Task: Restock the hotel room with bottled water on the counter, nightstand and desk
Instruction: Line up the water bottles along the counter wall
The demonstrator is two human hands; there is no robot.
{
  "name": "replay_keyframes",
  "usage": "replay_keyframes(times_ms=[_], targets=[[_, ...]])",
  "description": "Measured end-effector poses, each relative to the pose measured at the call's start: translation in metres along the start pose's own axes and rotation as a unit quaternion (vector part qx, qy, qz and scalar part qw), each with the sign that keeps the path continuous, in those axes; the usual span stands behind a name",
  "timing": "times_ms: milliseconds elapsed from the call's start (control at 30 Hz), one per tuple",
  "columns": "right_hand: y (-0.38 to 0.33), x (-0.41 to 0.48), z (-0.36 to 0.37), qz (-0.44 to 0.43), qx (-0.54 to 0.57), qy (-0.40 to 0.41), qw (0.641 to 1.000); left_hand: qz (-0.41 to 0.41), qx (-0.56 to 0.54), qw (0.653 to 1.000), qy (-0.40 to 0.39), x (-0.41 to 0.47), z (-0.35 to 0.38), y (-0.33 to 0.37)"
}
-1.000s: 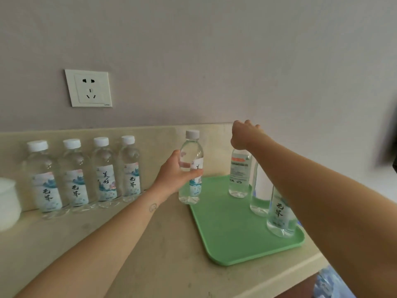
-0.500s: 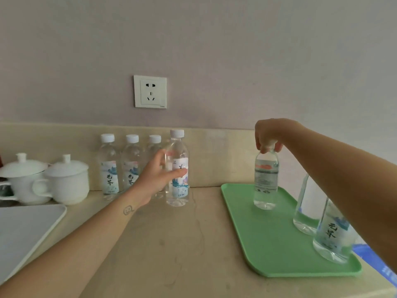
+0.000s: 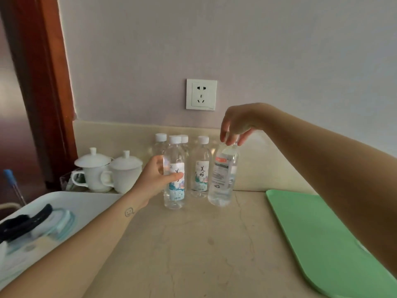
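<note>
Beige stone tabletop point(image 3: 193, 254) runs along a pale wall with a white wall socket point(image 3: 201, 94). The view has swung left since half a second ago, so the socket now sits near the centre.

The left hand point(image 3: 154, 179) still grips the front bottle point(image 3: 174, 190) round its middle, thumb across the label. That bottle stands upright just in front of two back bottles point(image 3: 161, 138), whose white caps show behind it.

The right hand point(image 3: 238, 123) pinches the cap of the grey-labelled bottle point(image 3: 223, 177) from above with curled fingertips. Half a second ago this bottle was over the green tray point(image 3: 322, 244). Now it is off the tray, upright and just right of the middle bottle point(image 3: 200, 168). Its base seems to meet the tabletop, though the view does not settle that.

Two white lidded cups point(image 3: 92, 168) stand left of the bottles, with a white tray point(image 3: 86, 203) nearer the camera.
</note>
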State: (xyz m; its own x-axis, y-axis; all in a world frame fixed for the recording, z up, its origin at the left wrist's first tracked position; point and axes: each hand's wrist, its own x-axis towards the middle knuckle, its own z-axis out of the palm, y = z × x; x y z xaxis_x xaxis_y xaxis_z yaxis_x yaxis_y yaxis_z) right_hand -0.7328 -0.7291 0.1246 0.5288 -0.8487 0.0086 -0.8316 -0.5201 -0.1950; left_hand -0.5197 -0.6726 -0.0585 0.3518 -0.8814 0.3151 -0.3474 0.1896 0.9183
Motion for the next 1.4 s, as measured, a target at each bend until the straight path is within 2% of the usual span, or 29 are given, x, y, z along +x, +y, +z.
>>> replay_keyframes(times_ms=[167,333,600,867,1167,1400], targets=[[-0.033,0.022,0.028,-0.051,0.034,-0.010,0.998,-0.019,0.004,0.999,0.037,-0.001,-0.028,-0.015],[-0.054,0.035,0.047,-0.087,0.029,0.010,0.996,-0.020,-0.053,0.994,0.089,-0.001,-0.040,-0.027],[-0.056,0.053,0.068,-0.118,0.038,0.097,0.988,-0.014,-0.099,0.993,0.060,0.004,-0.038,-0.037],[-0.054,0.046,0.058,-0.141,0.044,0.020,0.989,-0.016,-0.113,0.993,0.037,0.007,-0.041,-0.041],[-0.055,0.045,0.060,-0.150,0.027,0.039,0.988,-0.006,-0.091,0.996,0.002,0.005,-0.038,-0.040],[-0.051,0.041,0.059,-0.150,0.052,0.034,0.987,-0.030,-0.071,0.996,0.048,-0.003,-0.017,-0.039]])
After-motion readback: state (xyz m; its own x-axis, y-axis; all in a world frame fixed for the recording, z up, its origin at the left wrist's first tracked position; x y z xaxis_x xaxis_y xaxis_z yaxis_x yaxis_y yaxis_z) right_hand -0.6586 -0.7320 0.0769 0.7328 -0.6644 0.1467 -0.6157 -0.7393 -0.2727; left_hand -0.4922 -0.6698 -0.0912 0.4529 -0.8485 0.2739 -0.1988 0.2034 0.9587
